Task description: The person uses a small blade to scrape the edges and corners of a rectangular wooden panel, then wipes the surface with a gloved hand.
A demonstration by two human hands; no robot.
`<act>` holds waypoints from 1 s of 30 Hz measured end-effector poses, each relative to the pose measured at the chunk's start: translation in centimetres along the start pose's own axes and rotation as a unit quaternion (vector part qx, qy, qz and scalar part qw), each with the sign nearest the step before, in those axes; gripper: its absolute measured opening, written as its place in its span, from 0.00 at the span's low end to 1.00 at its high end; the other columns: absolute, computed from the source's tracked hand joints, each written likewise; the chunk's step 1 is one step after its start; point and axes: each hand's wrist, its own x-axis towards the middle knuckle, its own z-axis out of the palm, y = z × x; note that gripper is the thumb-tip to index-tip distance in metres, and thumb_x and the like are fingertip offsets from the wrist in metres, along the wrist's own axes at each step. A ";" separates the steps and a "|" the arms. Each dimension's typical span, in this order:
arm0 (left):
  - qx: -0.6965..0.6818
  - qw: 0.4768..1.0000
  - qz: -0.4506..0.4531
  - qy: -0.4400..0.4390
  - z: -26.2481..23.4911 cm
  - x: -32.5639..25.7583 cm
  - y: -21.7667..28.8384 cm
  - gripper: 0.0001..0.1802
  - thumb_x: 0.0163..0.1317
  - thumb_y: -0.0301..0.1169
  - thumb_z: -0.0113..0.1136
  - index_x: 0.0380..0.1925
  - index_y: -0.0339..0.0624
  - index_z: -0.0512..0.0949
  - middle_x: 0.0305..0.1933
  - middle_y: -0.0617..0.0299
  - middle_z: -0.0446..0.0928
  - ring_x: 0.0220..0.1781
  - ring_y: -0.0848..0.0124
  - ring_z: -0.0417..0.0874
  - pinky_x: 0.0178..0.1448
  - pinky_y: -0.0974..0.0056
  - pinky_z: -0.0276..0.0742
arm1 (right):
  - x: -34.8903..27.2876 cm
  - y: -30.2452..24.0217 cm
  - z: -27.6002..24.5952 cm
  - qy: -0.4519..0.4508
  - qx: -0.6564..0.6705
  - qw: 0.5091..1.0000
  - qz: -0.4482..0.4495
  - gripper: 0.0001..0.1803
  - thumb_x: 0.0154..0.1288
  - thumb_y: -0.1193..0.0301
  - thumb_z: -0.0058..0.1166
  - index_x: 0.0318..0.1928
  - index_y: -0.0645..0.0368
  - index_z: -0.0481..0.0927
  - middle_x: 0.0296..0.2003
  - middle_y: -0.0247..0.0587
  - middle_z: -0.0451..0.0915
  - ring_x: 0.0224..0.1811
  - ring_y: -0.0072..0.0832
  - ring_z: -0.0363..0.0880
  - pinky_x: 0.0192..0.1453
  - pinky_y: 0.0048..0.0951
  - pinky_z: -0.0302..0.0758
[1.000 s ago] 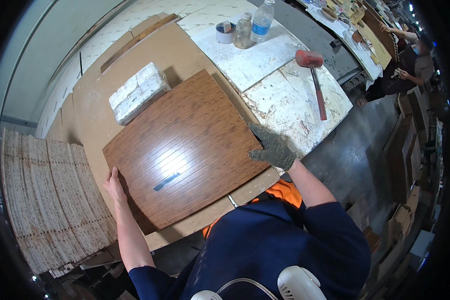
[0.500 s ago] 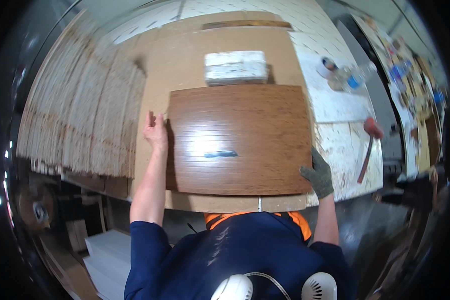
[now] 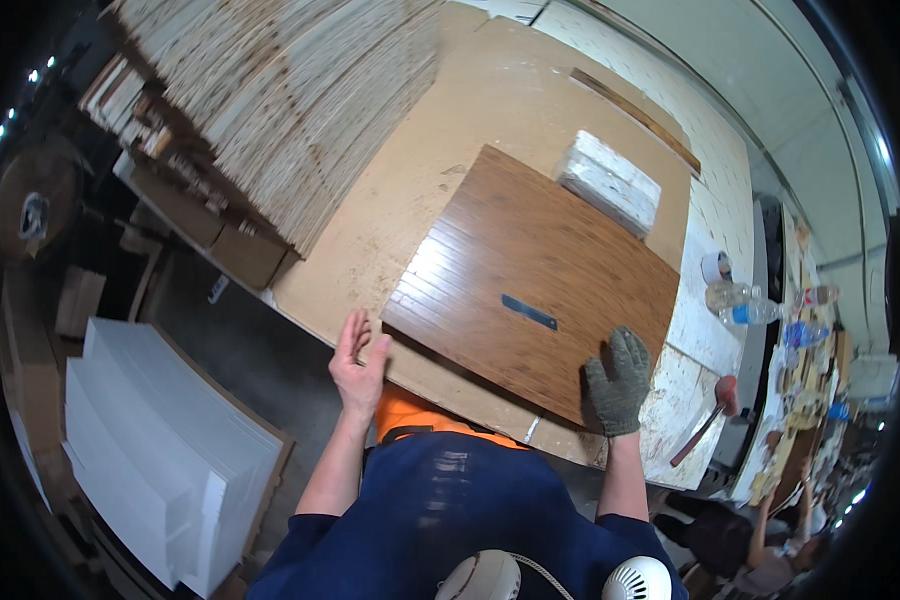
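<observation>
A brown wood-grain board [image 3: 560, 270], possibly several stacked, lies on the cardboard-covered table before me. A short dark flat strip [image 3: 528, 312] rests on its top face; I cannot make out its kind. My left hand [image 3: 360, 368], bare, is beside the board's near left corner at the table edge, fingers stretched and thumb apart, holding nothing. In a grey-green glove, my right hand [image 3: 618, 382] lies flat on the board near its front right corner, fingers extended.
A tall stack of panels [image 3: 320, 100] stands at the far left. Beyond the board sit a white wrapped block [image 3: 610, 182] and a wooden strip [image 3: 638, 120]. A red-headed mallet [image 3: 710, 415] and plastic bottles [image 3: 745, 303] lie right. White sheets [image 3: 170, 470] are stacked low left; another person [image 3: 760, 550] is lower right.
The view has turned left. My left hand has come from the board's left side to its near left corner. My right hand has shifted from the right edge onto the board's top.
</observation>
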 end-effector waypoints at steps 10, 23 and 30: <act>0.134 0.988 0.070 -0.016 -0.4 2.2 0.9 0.31 0.50 0.28 0.70 0.56 0.37 0.71 0.46 0.49 0.77 0.49 0.58 0.79 0.54 0.61 0.74 | 7.2 -4.4 3.8 -0.103 0.051 0.990 -0.087 0.15 0.54 0.66 0.61 0.43 0.56 0.82 0.47 0.46 0.79 0.51 0.45 0.73 0.55 0.41 0.71; 0.187 0.950 0.206 -0.140 2.6 7.1 3.6 0.27 0.46 0.27 0.70 0.50 0.35 0.76 0.55 0.49 0.76 0.55 0.54 0.76 0.58 0.59 0.72 | 8.8 -5.2 4.9 -0.086 0.048 0.994 -0.041 0.13 0.49 0.68 0.64 0.37 0.56 0.83 0.39 0.44 0.79 0.45 0.43 0.74 0.50 0.40 0.71; 0.168 0.955 0.116 -0.215 4.4 10.4 3.5 0.29 0.51 0.31 0.68 0.53 0.34 0.73 0.56 0.45 0.74 0.57 0.53 0.75 0.61 0.58 0.71 | 7.8 -5.0 5.5 -0.054 0.065 0.996 -0.026 0.17 0.48 0.70 0.65 0.41 0.58 0.82 0.42 0.47 0.78 0.46 0.45 0.73 0.52 0.42 0.70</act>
